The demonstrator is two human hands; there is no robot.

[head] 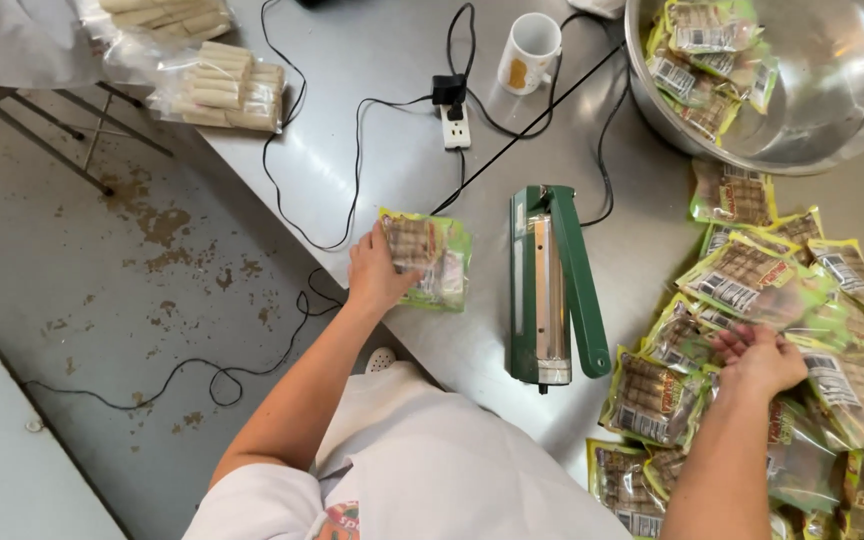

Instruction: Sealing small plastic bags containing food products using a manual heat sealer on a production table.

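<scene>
1. Steel worktable (pixel 402 160) fills the middle & right of frame, w/ a stained grey floor (pixel 102 260) at left.
2. Left hand (pixel 377 275), centre of frame, lies flat on a green-edged snack packet (pixel 432 258) near the table's edge. Fingers spread over the packet's left part, pressing rather than clenching.
3. Just right of that packet sits a green heat sealer (pixel 552 285), its arm raised a bit, cable running toward the top of frame.
4. Right hand (pixel 762 360), lower right, dips into a pile of packets (pixel 752 280). Fingers curl onto the pile; can't tell if it really grips 1.
5. Big steel bowl (pixel 832 90) in the upper right holds more packets.
6. White mug (pixel 530 50) at top centre, w/ a white power strip (pixel 455 125) & black adapter just left of it.
7. Upper left: clear bags of pale sticks (pixel 217 85) on the table corner.
8. Black cable (pixel 202 375) loops across the floor at lower left.
</scene>
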